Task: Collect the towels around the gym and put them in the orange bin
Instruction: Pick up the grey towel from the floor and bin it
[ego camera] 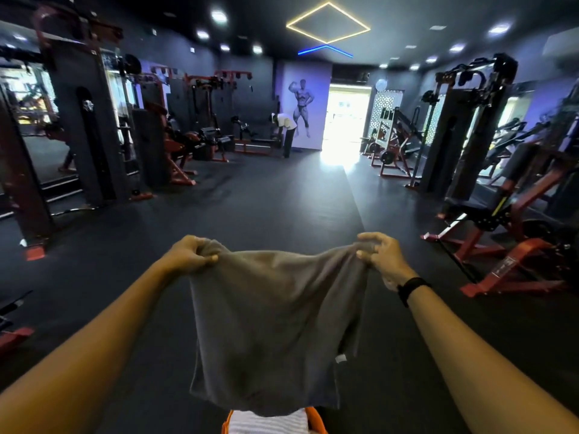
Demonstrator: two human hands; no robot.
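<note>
A grey towel point(269, 324) hangs spread out in front of me. My left hand point(191, 253) grips its upper left corner and my right hand point(380, 255) pinches its upper right corner, both arms stretched forward. A small white tag shows near the towel's right edge. Straight below the towel, at the bottom edge of the view, the orange bin point(315, 421) peeks out, with a white striped towel point(269, 424) lying inside it. The grey towel's lower hem hides most of the bin.
Red and black weight machines line the left side point(175, 145) and the right side point(501, 214). Dark rubber floor point(266, 198) stretches ahead to a bright doorway point(347, 120). A person point(286, 130) bends over near the far wall.
</note>
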